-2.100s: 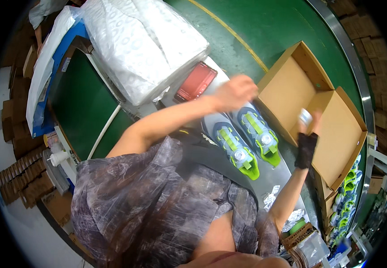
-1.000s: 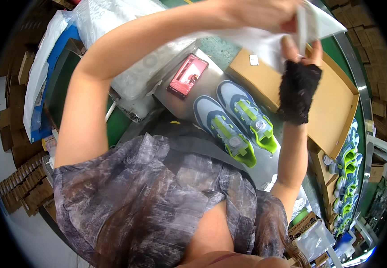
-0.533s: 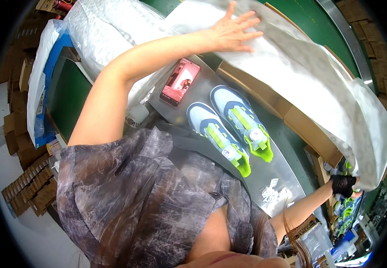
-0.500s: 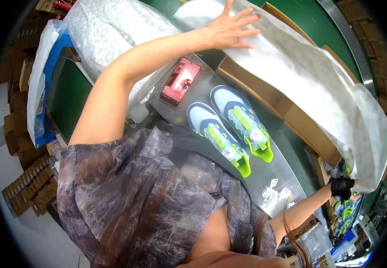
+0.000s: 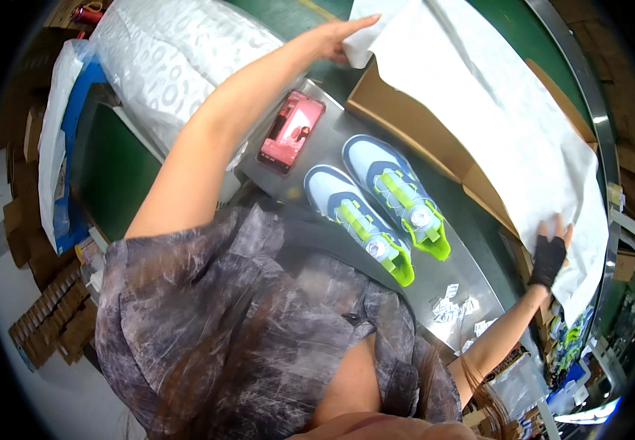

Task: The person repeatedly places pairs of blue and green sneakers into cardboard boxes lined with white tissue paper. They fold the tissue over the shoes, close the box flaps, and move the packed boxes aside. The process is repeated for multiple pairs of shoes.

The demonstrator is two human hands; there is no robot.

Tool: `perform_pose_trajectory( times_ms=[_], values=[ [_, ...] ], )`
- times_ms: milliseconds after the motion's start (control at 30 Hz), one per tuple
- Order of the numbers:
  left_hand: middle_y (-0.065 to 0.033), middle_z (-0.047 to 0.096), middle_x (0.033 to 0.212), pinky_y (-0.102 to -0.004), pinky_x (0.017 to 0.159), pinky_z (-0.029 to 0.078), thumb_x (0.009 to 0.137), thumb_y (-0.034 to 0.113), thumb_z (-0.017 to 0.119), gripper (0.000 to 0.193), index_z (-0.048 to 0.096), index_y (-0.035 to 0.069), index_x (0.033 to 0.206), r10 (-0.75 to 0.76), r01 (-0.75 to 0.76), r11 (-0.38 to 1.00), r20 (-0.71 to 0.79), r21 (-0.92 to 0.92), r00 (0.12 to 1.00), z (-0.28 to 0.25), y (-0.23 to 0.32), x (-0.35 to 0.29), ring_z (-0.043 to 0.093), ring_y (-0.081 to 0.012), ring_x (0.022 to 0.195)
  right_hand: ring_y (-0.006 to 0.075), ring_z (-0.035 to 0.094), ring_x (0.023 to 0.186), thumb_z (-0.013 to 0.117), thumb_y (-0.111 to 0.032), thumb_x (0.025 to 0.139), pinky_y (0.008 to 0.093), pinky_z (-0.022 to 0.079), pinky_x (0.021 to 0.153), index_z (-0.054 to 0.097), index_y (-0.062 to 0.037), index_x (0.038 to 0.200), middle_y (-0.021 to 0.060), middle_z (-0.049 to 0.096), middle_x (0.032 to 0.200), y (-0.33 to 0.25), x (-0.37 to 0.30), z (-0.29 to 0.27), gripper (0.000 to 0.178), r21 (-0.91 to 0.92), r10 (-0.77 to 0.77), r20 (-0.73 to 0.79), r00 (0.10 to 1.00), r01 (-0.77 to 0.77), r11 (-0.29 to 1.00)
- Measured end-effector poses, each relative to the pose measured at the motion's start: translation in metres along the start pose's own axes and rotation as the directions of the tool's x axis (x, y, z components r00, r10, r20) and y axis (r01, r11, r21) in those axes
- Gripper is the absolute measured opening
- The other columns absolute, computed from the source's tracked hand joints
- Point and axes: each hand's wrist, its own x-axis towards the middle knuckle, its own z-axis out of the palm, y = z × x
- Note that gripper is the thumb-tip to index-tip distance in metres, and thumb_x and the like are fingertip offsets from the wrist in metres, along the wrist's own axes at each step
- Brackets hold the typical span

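Note:
White tissue paper [image 5: 464, 81] with a faint pattern is spread over a long brown cardboard box [image 5: 423, 132]. My left hand [image 5: 332, 40] is at the paper's left edge, thumb stretched out over it and the other fingers partly hidden beside the edge. My right hand [image 5: 551, 253], in a black fingerless glove, lies on the paper at the box's right end with its fingers spread. Between me and the box, a pair of light blue sneakers [image 5: 383, 198] with dark blue trim and lime green straps and heels rests on a grey metal surface.
Left of the shoes lies a phone [image 5: 292, 132] with a lit screen. A big clear plastic bag of patterned white paper [image 5: 178, 66] bulges at the far left. Small white paper packets [image 5: 453, 312] are scattered near my right forearm. A metal rail [image 5: 577, 59] edges the green surface.
My left hand has moved left and down from the paper's top to its edge. My right hand has come up and inward onto the paper, which now lies flatter over the box.

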Motion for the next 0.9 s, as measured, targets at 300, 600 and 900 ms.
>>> perform_pose_trajectory(
  times_ms=[300, 600, 900],
  values=[
    [-0.0117, 0.059, 0.106, -0.0368, 0.080, 0.050, 0.079, 0.018, 0.064, 0.039, 0.052, -0.001, 0.111, 0.156, -0.129, 0.930, 0.050, -0.344, 0.987, 0.021, -0.037, 0.001, 0.059, -0.0215, 0.093, 0.0212, 0.057, 0.068, 0.057, -0.014, 0.070, 0.0436, 0.045, 0.069, 0.060, -0.0093, 0.075, 0.0052, 0.059, 0.070, -0.139, -0.203, -0.008, 0.008, 0.566, -0.906, -0.019, 0.424, 0.751, 0.339],
    [-0.0072, 0.063, 0.088, -0.0308, 0.069, 0.049, 0.080, 0.020, 0.061, 0.032, 0.058, -0.003, 0.102, 0.328, -0.329, 0.942, 0.030, 0.068, 0.944, -0.016, -0.045, -0.029, 0.060, -0.0151, 0.081, 0.0201, 0.057, 0.072, 0.066, -0.019, 0.065, 0.0475, 0.036, 0.088, 0.062, -0.0084, 0.079, 0.0028, 0.059, 0.069, -0.171, -0.185, -0.065, 0.018, 0.437, -0.812, -0.099, 0.576, 0.758, 0.484],
    [-0.0038, 0.060, 0.088, -0.0250, 0.069, 0.045, 0.083, 0.022, 0.058, 0.030, 0.057, -0.002, 0.102, 0.538, -0.535, 0.747, 0.116, 0.393, 0.835, -0.055, 0.004, -0.078, 0.055, -0.0100, 0.079, 0.0170, 0.058, 0.074, 0.061, -0.023, 0.081, 0.0295, 0.045, 0.068, 0.055, -0.0015, 0.097, 0.0089, 0.063, 0.083, -0.207, -0.019, -0.071, 0.028, 0.981, -0.191, 0.012, 0.982, 0.025, 0.194]
  ],
)
